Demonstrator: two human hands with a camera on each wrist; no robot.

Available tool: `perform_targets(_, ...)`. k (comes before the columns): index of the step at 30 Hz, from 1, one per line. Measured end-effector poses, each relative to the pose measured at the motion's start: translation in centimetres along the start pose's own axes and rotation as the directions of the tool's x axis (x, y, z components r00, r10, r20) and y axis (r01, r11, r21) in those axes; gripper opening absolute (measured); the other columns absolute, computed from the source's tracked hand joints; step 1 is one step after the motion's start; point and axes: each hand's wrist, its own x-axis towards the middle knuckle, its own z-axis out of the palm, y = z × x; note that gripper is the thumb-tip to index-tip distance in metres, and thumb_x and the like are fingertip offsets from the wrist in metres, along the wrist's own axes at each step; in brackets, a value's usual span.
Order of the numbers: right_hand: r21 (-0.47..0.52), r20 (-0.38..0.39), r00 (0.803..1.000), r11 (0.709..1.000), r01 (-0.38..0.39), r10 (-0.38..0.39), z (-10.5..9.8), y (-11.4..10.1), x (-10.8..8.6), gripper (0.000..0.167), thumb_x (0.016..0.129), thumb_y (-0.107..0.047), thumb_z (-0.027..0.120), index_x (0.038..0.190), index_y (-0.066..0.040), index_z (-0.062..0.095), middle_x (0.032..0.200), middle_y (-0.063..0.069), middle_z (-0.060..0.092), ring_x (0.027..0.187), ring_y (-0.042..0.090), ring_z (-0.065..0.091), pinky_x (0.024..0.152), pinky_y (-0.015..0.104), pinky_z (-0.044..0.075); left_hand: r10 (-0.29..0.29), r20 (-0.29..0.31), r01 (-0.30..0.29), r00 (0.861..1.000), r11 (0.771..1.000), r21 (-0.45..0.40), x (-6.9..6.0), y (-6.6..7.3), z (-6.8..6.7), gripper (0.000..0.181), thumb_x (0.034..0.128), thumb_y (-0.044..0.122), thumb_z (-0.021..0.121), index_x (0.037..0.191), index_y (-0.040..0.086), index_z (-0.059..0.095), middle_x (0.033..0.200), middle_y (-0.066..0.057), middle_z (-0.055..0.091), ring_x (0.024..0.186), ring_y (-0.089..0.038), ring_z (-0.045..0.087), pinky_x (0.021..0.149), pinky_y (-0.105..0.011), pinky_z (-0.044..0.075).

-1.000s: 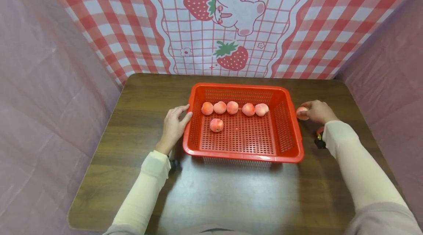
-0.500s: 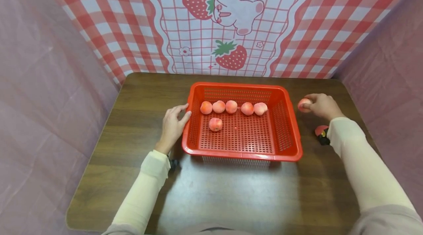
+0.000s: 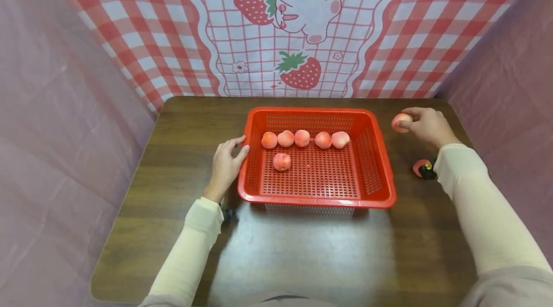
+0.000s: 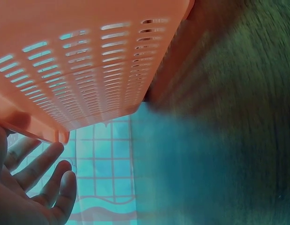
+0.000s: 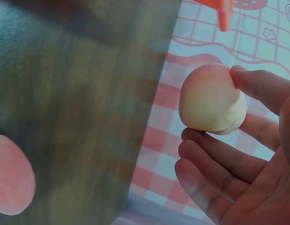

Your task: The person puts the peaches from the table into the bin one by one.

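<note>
In the head view a red plastic basket [image 3: 317,202] with slotted walls stands on the table. Several peaches [image 3: 285,138] lie in a row along its back side, and one peach [image 3: 282,162] sits apart in front of them. My left hand [image 3: 225,165] rests its fingertips at the basket's left rim, fingers relaxed; the left wrist view shows the fingers [image 4: 39,166] beside the rim. Behind and right of the basket, my right hand [image 3: 427,124] pinches a peach [image 5: 210,98] between thumb and fingers. Below it on the table lies a pink, peach-like fruit [image 5: 12,176], partly hidden in the head view.
The wooden table [image 3: 168,192] has rounded back corners. A checked cloth [image 3: 155,24] with strawberries hangs behind it. Pink fabric [image 3: 56,129] hangs at the left, and more pink fabric [image 3: 510,96] at the right.
My right hand has carried its peach away from the basket's right rim, toward the back and slightly right. More of the pink fruit near my right wrist shows. My left hand stays at the rim.
</note>
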Motion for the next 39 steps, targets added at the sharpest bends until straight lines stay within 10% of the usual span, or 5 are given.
perform_targets(26, -0.041, -0.099, 0.993, 0.998, 0.052, -0.056, -1.3, -4.4, -0.3, 0.069, 0.091, -0.051, 0.061, 0.135, 0.001, 0.054, 0.102, 0.026, 0.065, 0.079, 0.032, 0.055, 0.066, 0.037, 0.04, 0.006, -0.014, -0.006, 1.0, 1.0, 0.0, 0.0, -0.2, 0.1, 0.034, 0.0913, 0.022, 0.067, 0.122, 0.009, 0.068, 0.115, -0.013, 0.071, 0.092, -0.039, 0.057, 0.079, -0.044, 0.046)
perform_targets(39, -0.005, -0.109, 0.991, 0.997, 0.073, -0.073, -1.4, -5.5, -0.4, 0.063, 0.093, -0.045, 0.06, 0.135, 0.002, 0.054, 0.114, 0.031, 0.064, 0.094, 0.04, 0.059, 0.083, 0.057, 0.046, 0.002, -0.014, -0.002, 1.0, 1.0, 0.0, 0.0, -0.1, 0.0, 0.034, 0.0918, 0.023, 0.066, 0.122, 0.008, 0.068, 0.116, -0.014, 0.071, 0.092, -0.037, 0.058, 0.079, -0.043, 0.046)
